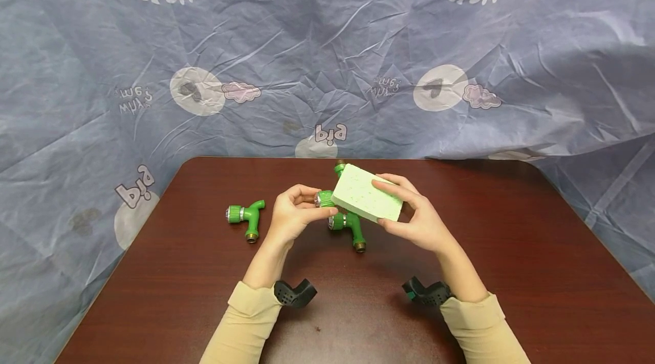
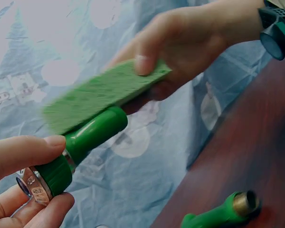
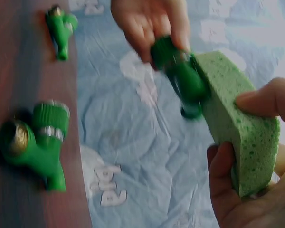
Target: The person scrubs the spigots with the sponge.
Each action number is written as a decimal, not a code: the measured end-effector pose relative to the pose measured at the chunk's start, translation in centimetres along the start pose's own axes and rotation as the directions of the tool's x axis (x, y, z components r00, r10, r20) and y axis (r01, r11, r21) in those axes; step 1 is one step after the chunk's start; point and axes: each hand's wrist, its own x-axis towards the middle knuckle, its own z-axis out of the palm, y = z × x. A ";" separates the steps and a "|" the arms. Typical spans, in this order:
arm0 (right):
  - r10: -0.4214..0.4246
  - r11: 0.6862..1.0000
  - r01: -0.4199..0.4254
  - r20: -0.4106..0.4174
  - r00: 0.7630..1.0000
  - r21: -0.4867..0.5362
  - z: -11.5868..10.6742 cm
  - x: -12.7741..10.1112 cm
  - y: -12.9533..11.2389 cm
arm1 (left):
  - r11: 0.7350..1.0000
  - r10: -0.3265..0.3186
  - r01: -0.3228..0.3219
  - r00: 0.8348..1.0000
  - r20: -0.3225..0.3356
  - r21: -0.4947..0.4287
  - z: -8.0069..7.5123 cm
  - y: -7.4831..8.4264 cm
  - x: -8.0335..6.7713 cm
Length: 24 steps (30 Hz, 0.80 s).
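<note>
My left hand (image 1: 293,213) grips a green plastic tap (image 2: 97,133) by its ribbed knob, thumb on one side and fingers on the other. In my right hand (image 1: 417,219) is a light green sponge (image 1: 365,193), pinched between thumb and fingers. The sponge's side lies along the tap's body in both wrist views, blurred there. From the head view, the sponge hides most of the held tap. Just below it, another green tap (image 1: 353,226) with a brass threaded end lies on the table.
A further green tap (image 1: 251,216) lies on the dark red-brown table (image 1: 169,290), left of my left hand. Behind the table hangs a wrinkled blue-grey printed cloth (image 1: 327,57). Black wrist cameras (image 1: 295,293) are strapped to both forearms.
</note>
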 end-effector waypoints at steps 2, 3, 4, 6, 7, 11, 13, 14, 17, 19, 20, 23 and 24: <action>0.031 0.999 -0.032 -0.071 0.997 -0.015 -0.7 -0.1 0.4 | 1.000 0.001 -0.002 0.999 -0.044 -0.022 -0.4 0.1 0.1; 0.048 0.999 -0.050 -0.115 0.992 -0.017 -1.0 -0.1 0.6 | 1.000 0.001 -0.002 0.998 -0.062 -0.025 -0.6 0.1 0.2; 0.065 0.998 -0.068 -0.159 0.985 -0.015 -1.2 -0.1 0.6 | 1.000 0.001 -0.003 0.997 -0.076 -0.028 -0.7 0.2 0.2; 0.090 0.996 -0.094 -0.229 0.969 -0.006 -1.4 -0.1 0.6 | 1.000 0.004 -0.006 0.996 -0.088 -0.020 -0.9 0.2 0.2; 0.092 0.995 -0.096 -0.250 0.964 0.000 -1.4 -0.1 0.6 | 1.000 0.005 -0.006 0.996 -0.085 -0.018 -0.9 0.2 0.2; 0.050 0.999 -0.051 -0.219 0.975 0.000 -0.4 0.2 -0.1 | 1.000 0.006 -0.007 0.999 -0.048 -0.009 -0.6 0.2 0.1; 0.017 1.000 -0.019 -0.165 0.986 -0.010 0.4 0.3 -0.5 | 1.000 0.007 -0.007 1.000 -0.015 -0.004 -0.4 0.1 0.0; -0.003 1.000 0.000 -0.141 0.990 -0.017 0.8 0.4 -1.0 | 1.000 0.006 -0.006 1.000 0.004 0.001 -0.2 0.1 0.0; -0.019 0.999 0.016 -0.105 0.994 -0.028 1.8 0.6 -2.2 | 1.000 0.012 -0.012 0.998 0.061 0.012 0.2 0.0 -0.2; -0.017 0.999 0.012 -0.124 0.992 -0.044 2.1 0.6 -2.9 | 1.000 0.020 -0.022 0.995 0.098 0.022 0.3 -0.1 -0.2; -0.009 0.998 0.001 -0.145 0.989 -0.055 2.1 0.6 -3.2 | 0.999 0.025 -0.028 0.993 0.113 0.026 0.3 -0.2 -0.2; 0.031 0.995 -0.053 -0.230 0.973 -0.089 1.7 0.7 -3.3 | 0.998 0.036 -0.042 0.990 0.140 0.045 0.3 -0.2 -0.3; 0.044 0.993 -0.072 -0.263 0.964 -0.097 1.5 0.7 -3.2 | 0.998 0.037 -0.044 0.990 0.139 0.049 0.2 -0.3 -0.2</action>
